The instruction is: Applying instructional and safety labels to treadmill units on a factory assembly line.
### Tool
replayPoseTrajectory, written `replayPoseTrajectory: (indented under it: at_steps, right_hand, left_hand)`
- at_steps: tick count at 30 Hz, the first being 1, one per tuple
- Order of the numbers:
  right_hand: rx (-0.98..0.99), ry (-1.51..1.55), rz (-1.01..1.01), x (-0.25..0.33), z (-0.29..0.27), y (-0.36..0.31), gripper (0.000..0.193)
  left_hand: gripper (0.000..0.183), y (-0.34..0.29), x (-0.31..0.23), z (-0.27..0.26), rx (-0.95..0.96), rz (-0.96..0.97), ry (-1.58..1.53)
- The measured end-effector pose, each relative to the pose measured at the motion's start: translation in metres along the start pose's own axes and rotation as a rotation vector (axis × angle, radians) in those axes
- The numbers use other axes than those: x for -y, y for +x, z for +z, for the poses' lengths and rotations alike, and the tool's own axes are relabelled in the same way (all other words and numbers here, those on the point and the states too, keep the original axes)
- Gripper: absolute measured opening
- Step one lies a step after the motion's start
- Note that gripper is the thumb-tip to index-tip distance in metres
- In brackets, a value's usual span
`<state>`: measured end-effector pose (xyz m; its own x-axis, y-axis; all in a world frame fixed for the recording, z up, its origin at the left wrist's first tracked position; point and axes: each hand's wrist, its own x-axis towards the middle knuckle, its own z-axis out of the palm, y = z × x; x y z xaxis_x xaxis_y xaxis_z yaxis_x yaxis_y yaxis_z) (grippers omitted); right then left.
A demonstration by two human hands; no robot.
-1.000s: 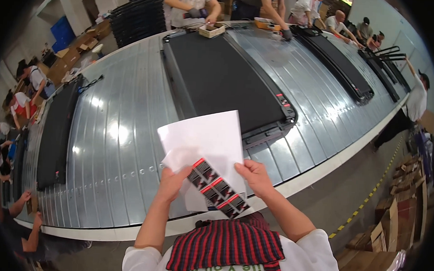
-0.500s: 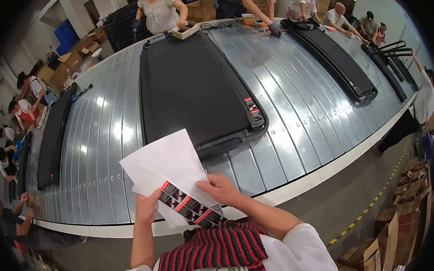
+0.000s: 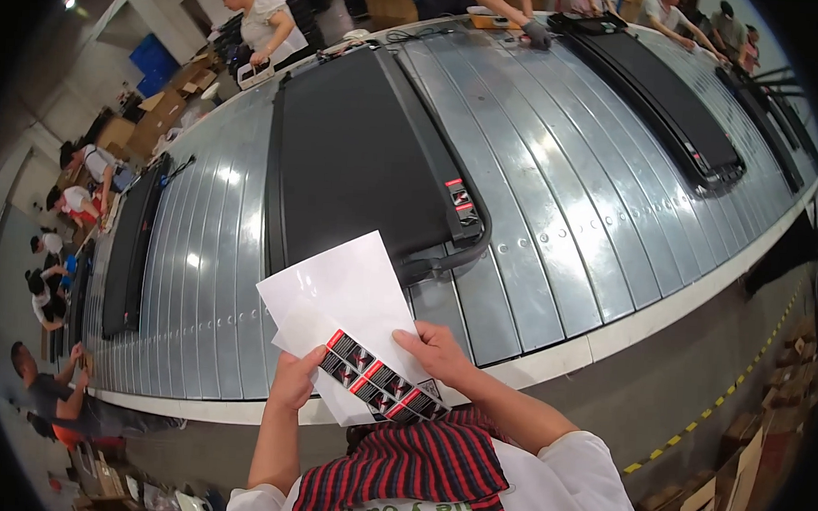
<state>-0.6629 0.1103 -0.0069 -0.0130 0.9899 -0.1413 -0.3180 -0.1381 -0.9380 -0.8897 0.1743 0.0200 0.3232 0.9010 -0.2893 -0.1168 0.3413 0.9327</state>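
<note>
In front of my chest I hold a sticker sheet (image 3: 376, 381) printed with black labels and red bands, together with white paper sheets (image 3: 339, 268). My left hand (image 3: 295, 377) pinches their left edge, thumb on top beside the labels. My right hand (image 3: 434, 351) grips the right edge, its thumb lying on the white paper. The fingers under the paper are hidden. Just beyond the sheets lies a flat black treadmill (image 3: 359, 151), with similar red-and-black labels (image 3: 461, 203) on its near right corner. Neither hand touches it.
A metal slat conveyor (image 3: 531, 225) with a pale rim curves ahead of me, carrying another black treadmill (image 3: 657, 102) at right and one (image 3: 132, 250) at left. Several people work around it. Cardboard boxes (image 3: 720, 494) stand at lower right, past a yellow-black floor line (image 3: 696, 423).
My view has shifted slightly, and the sheets appear a little farther right and higher, still in both hands. Across the conveyor, the person with the white tray has moved left and turned.
</note>
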Motion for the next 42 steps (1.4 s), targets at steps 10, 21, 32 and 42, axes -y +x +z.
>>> replayPoseTrajectory:
  at_steps: [10,21,32,42]
  right_hand:
    - [0.142,0.019,-0.040,0.004,0.031,0.044,0.026]
    - [0.043,-0.118,-0.168,0.006,0.076,0.079,0.021]
    - [0.125,-0.775,-0.371,-0.015,0.197,0.087,0.030]
    - [-0.088,-0.631,-0.446,-0.034,0.274,0.100,0.012]
  left_hand:
    - [0.040,-0.023,-0.009,-0.015,-0.096,0.025,-0.224]
    - [0.040,-0.026,0.011,-0.068,-0.045,0.035,-0.256]
    - [0.037,-0.011,-0.013,-0.172,-0.082,0.256,-0.441]
    - [0.029,0.006,-0.028,-0.200,-0.040,0.279,-0.385]
